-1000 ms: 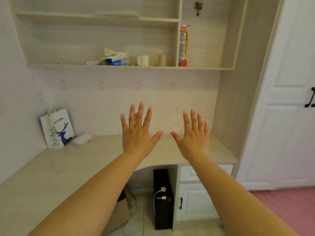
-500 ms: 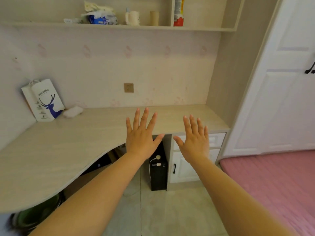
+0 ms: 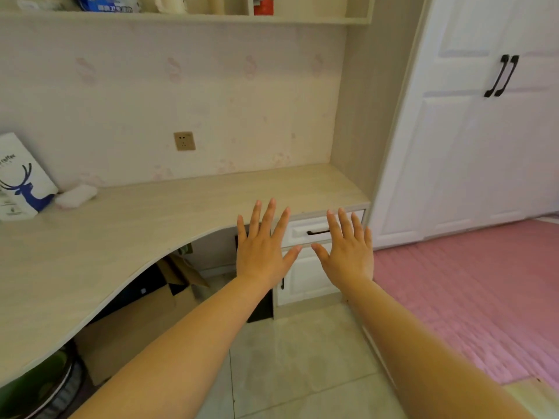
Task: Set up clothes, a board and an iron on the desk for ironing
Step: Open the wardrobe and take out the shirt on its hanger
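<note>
A pale wooden desk [image 3: 145,225] with a curved front edge runs along the wall on the left. My left hand [image 3: 260,246] and my right hand [image 3: 348,249] are stretched out in front of me side by side, fingers straight and spread, holding nothing. They hover in the air in front of the desk's right end and its drawers. No clothes, board or iron are in view.
A white paper bag with a blue deer [image 3: 21,179] and a small white cloth [image 3: 75,196] sit at the desk's back left. A wall socket [image 3: 184,141] is above the desk. Drawers [image 3: 314,232], cardboard boxes [image 3: 136,316], a white wardrobe [image 3: 484,116] and a pink mat [image 3: 472,291] surround it.
The view has tilted down and closer to the desk; the shelf slid up out of frame. Both hands stay spread and empty, now lower, in front of the drawers.
</note>
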